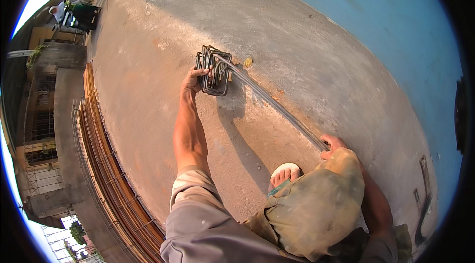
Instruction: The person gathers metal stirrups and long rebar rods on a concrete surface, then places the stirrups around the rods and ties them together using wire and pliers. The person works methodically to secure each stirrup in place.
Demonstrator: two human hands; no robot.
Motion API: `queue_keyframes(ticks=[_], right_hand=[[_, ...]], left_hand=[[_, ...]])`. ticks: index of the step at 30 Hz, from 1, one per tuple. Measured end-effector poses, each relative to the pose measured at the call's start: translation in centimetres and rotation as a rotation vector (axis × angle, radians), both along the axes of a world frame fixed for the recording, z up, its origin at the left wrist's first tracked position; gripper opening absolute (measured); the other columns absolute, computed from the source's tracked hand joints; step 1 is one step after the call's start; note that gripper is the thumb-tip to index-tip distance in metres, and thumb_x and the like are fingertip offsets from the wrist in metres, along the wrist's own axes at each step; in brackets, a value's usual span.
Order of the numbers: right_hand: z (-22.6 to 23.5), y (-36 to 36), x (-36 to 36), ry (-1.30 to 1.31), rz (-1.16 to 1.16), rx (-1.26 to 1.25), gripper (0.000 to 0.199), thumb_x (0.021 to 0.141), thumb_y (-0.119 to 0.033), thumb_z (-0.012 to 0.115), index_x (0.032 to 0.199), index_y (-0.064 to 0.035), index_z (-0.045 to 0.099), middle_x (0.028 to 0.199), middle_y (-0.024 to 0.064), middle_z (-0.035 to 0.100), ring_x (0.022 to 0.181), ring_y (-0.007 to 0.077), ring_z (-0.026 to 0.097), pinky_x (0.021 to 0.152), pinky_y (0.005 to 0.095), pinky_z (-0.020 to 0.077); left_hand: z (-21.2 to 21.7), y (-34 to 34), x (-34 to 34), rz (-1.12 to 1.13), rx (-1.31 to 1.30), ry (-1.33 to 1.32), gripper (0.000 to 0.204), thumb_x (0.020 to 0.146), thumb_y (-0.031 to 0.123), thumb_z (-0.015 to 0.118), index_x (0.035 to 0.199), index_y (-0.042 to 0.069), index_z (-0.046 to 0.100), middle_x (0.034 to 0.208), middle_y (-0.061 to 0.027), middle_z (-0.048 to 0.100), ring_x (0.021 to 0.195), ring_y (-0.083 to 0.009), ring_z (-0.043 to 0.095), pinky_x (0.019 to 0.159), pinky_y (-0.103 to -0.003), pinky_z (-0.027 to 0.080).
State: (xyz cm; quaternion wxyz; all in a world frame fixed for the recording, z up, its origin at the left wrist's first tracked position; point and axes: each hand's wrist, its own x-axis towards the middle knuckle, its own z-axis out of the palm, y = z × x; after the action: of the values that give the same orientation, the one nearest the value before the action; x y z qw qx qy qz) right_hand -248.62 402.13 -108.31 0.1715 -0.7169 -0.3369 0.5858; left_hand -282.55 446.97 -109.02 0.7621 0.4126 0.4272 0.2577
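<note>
A bundle of dark rectangular rebar stirrups (pixel 216 86) hangs over the concrete ground, and my left hand (pixel 193 79) is closed round its left side. Several long, thin steel rods (pixel 277 105) lie side by side in a slanting bunch. Their far ends reach into the stirrups' loops; whether every rod passes through cannot be made out. Beside my bent knee, my right hand (pixel 333 145) grips the near end of the rods, its fingers wrapped round them. My knee and trouser leg hide part of that hand and the forearm.
My sandalled foot (pixel 284 176) stands below the rods. A blue wall (pixel 396 25) runs along the right. Long brown bars and wire mesh (pixel 111 164) line the left. Far off at upper left, a person (pixel 58 11) is by a motorbike. A dry yellow leaf (pixel 248 62) lies near the stirrups.
</note>
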Motion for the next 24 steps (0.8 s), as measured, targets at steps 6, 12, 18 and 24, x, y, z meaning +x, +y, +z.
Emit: queue_keyframes(ticks=[6,12,18,24], right_hand=[[-7.7,-3.0,-0.1,-0.022,-0.112,0.095,0.045,0.076,-0.009,0.068,0.118,-0.0014,0.057,0.089,0.0151,0.067,0.085,0.0247,0.063,0.079,0.0371,0.0489],[-6.3,-1.6,-2.2,-0.114,-0.218,0.084,0.029,0.083,-0.015,0.068,0.107,0.0003,0.06,0.083,0.0144,0.066,0.078,0.0264,0.063,0.07,0.0397,0.0486],[-6.0,-2.0,-3.0,-0.226,-0.243,0.284,0.03,0.082,-0.021,0.07,0.103,-0.0022,0.063,0.088,0.0186,0.067,0.081,0.0316,0.063,0.074,0.0402,0.0488],[-5.3,-1.8,-2.2,-0.143,-0.311,0.171,0.031,0.08,-0.023,0.073,0.104,-0.0038,0.065,0.089,0.0168,0.065,0.083,0.0281,0.061,0.077,0.0388,0.0479]], left_hand=[[-0.4,0.6,4.7,-0.22,-0.083,-0.025,0.04,0.068,-0.003,0.07,0.106,-0.004,0.058,0.085,-0.0139,0.069,0.066,-0.0224,0.068,0.061,-0.036,0.059],[2.4,-1.1,6.6,-0.364,0.025,0.203,0.035,0.066,-0.001,0.075,0.099,-0.001,0.063,0.081,-0.0122,0.069,0.066,-0.0223,0.069,0.063,-0.037,0.059],[4.1,-4.0,8.0,-0.532,0.268,0.602,0.054,0.063,0.021,0.085,0.104,-0.003,0.06,0.086,-0.0144,0.068,0.076,-0.0226,0.066,0.07,-0.032,0.054],[4.3,-5.5,9.1,-0.412,0.617,0.935,0.07,0.075,0.048,0.078,0.117,-0.006,0.06,0.102,-0.0232,0.067,0.093,-0.0304,0.067,0.082,-0.039,0.053]])
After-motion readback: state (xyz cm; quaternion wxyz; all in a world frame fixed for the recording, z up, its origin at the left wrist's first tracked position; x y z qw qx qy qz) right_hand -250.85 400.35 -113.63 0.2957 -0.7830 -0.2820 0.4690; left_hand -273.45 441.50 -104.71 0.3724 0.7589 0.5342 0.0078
